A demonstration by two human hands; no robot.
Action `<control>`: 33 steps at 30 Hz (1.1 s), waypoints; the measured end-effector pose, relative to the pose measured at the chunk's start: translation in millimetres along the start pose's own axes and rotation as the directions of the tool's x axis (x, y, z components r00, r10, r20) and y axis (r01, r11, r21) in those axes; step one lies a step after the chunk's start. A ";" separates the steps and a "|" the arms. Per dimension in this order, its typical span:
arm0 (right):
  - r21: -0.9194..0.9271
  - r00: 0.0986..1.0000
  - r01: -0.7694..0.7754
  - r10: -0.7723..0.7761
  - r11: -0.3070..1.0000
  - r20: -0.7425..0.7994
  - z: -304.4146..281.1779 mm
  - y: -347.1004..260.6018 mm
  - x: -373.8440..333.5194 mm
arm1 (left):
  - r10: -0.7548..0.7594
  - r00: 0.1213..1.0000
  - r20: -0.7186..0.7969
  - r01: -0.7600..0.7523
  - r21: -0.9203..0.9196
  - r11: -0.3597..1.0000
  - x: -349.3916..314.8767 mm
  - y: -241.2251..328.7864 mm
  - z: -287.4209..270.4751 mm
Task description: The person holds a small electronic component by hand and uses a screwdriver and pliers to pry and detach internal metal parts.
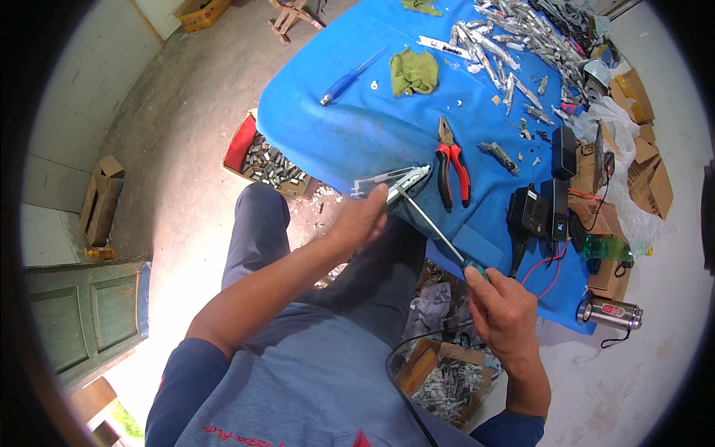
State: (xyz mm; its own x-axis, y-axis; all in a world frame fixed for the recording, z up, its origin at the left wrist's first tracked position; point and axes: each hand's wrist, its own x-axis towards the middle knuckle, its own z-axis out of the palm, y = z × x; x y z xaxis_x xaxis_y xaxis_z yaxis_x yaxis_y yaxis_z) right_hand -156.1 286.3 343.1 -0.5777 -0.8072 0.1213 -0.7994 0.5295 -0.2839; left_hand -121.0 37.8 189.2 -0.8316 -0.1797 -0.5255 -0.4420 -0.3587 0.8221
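Note:
My left hand (360,217) grips a slim silver-white part (407,181) at the table's near edge, its thumb on top. A thin clear strip (372,181) sticks out to the left beside that part. My right hand (503,311) is closed round the teal handle of a screwdriver (436,229). The long shaft slants up and left, and its tip meets the silver-white part; whether it sits in a gap there I cannot tell. Just right of the part lie pliers (455,167) with red and black handles, jaws pointing away from me.
A blue cloth (313,78) covers the table. On it lie a blue screwdriver (344,83), a green rag (414,72), a heap of silver strips (532,41) and black boxes (527,211). A metal flask (612,313) is at right. Small metal pieces fill a red box (242,145) below.

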 end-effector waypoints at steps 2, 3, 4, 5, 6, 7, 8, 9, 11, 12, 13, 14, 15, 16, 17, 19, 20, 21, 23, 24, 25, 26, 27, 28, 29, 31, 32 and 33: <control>0.006 1.000 0.014 -0.014 1.000 -0.002 -1.8 -0.7 2.3 | 0.010 1.000 0.004 -0.010 0.024 1.000 0.9 -1.5 -0.6; 0.045 1.000 0.003 -0.003 0.999 -0.009 -1.7 2.8 3.8 | 0.015 1.000 0.003 -0.016 0.032 0.999 0.9 -2.0 -1.0; 0.084 1.000 -0.007 0.009 0.996 -0.015 -1.4 6.3 5.0 | 0.021 1.000 0.001 -0.021 0.040 0.999 0.6 -2.6 -1.4; 0.150 0.999 -0.022 0.026 0.988 -0.024 -0.4 10.3 5.4 | 0.026 1.000 0.000 -0.026 0.048 0.998 0.6 -3.0 -1.6; 0.217 0.998 -0.036 0.044 0.976 -0.033 1.4 14.4 6.4 | 0.027 1.000 0.000 -0.027 0.067 0.997 1.0 -2.7 -2.4; 0.282 0.997 -0.048 0.062 0.958 -0.040 2.4 16.3 7.4 | 0.028 1.000 0.000 -0.028 0.086 0.996 1.5 -2.4 -3.1; 0.256 0.998 -0.049 0.058 0.965 -0.029 1.9 15.6 8.2 | 0.029 1.000 0.000 -0.029 0.104 0.994 1.9 -2.1 -3.9; 0.230 0.998 -0.050 0.055 0.972 -0.017 0.4 14.4 7.9 | 0.025 1.000 -0.008 -0.024 0.091 0.996 1.2 -1.3 -3.1; 0.171 0.999 -0.032 0.031 0.985 0.009 0.1 14.9 7.1 | 0.016 1.000 -0.024 -0.015 0.064 0.998 -0.5 1.0 -0.6; 0.138 1.000 -0.014 0.011 0.990 0.024 0.6 16.8 5.6 | 0.024 1.000 -0.020 -0.022 0.068 0.997 -0.4 0.3 -0.9; 0.106 0.999 0.004 -0.009 0.994 0.040 0.8 17.8 4.6 | 0.031 0.999 -0.015 -0.029 0.071 0.997 -0.1 -0.8 -1.6; 0.081 0.999 0.008 -0.011 0.997 0.047 0.0 17.1 4.3 | 0.037 0.999 -0.010 -0.037 0.074 0.997 0.1 -1.6 -1.8; 0.057 0.998 0.011 -0.014 0.998 0.055 -0.9 15.6 4.4 | 0.027 1.000 -0.011 -0.027 0.063 0.998 0.1 -1.6 -1.5; 0.033 0.998 0.015 -0.017 0.999 0.062 -1.1 14.6 4.6 | 0.017 1.000 -0.011 -0.017 0.052 0.998 -0.1 -1.4 -0.7; 0.046 0.999 0.025 -0.027 0.999 0.042 -0.2 14.4 5.4 | 0.007 1.000 -0.012 -0.007 0.041 0.999 -0.2 -1.5 -0.3; 0.072 0.999 0.048 -0.048 0.996 0.000 1.1 15.0 8.2 | 0.015 1.000 -0.003 -0.014 0.055 0.998 -0.2 -2.1 -1.5; 0.111 0.999 0.021 -0.024 0.994 0.024 0.4 17.1 8.6 | 0.018 1.000 0.002 -0.018 0.062 0.998 -0.3 -2.4 -1.8; 0.149 0.999 -0.006 -0.002 0.989 0.048 -1.0 20.8 8.7 | 0.022 1.000 0.003 -0.022 0.052 0.998 -1.0 -1.3 -1.3; 0.234 0.995 -0.067 0.048 0.970 0.084 -2.5 23.4 11.3 | 0.028 1.000 0.005 -0.029 0.032 0.999 -3.1 1.1 0.1; 0.279 0.992 -0.101 0.077 0.955 0.097 -4.1 23.6 13.0 | 0.030 1.000 0.004 -0.031 0.023 0.999 -2.4 -0.5 0.2; 0.323 0.988 -0.136 0.105 0.937 0.112 -5.4 23.7 13.7 | 0.032 0.999 0.004 -0.032 0.014 0.999 -0.7 -3.7 -0.3; 0.365 0.980 -0.191 0.154 0.911 0.128 -5.0 25.2 13.1 | 0.034 0.999 0.003 -0.034 0.005 0.999 0.0 -5.6 -0.4; 0.406 0.969 -0.244 0.202 0.881 0.145 -3.1 28.3 12.5 | 0.023 1.000 -0.003 -0.023 -0.005 1.000 0.6 -5.2 -0.2; 0.444 0.955 -0.296 0.248 0.845 0.164 -1.6 31.0 11.9 | 0.012 1.000 -0.009 -0.012 -0.016 1.000 1.2 -4.6 0.0; 0.456 0.944 -0.329 0.275 0.827 0.182 -1.0 32.6 11.4 | 0.001 1.000 -0.015 -0.001 -0.026 1.000 1.9 -4.0 0.0; 0.478 0.918 -0.396 0.327 0.785 0.224 1.0 33.6 7.4 | -0.016 1.000 0.001 0.016 -0.059 0.998 4.1 -5.7 -3.2; 0.553 0.885 -0.465 0.375 0.692 0.275 4.5 37.1 5.5 | -0.024 1.000 0.010 0.025 -0.076 0.997 4.1 -6.5 -4.6; 0.615 0.849 -0.525 0.416 0.588 0.326 8.7 43.1 4.6 | -0.014 1.000 0.014 0.015 -0.082 0.997 3.6 -5.3 -4.2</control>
State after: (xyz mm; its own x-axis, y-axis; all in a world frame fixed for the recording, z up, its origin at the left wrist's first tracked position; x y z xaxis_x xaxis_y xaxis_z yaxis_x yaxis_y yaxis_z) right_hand -191.8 303.2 323.1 -0.7693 -0.5499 -0.3253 -0.0657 0.5746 -0.8158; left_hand -120.3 35.2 182.1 -0.8300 -0.1622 -0.5337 -0.4252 -0.4353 0.7935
